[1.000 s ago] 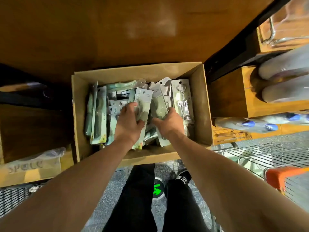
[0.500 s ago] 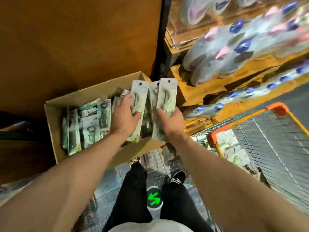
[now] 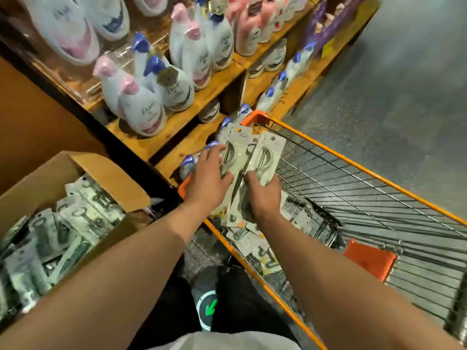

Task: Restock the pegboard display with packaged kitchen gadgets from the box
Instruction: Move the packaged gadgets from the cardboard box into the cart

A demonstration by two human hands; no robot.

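While the orange cart [image 3: 353, 165] fills the right of frame and the box [image 3: 108, 173] sits lower left, both hands grip carded gadget packs [image 3: 268, 154] at center, left hand [image 3: 206, 184] on 1, right hand [image 3: 264, 197] on a fanned bunch. Probably light, stiff card, slick blisters; I'd pinch near the top hang-holes [image 3: 273, 138].
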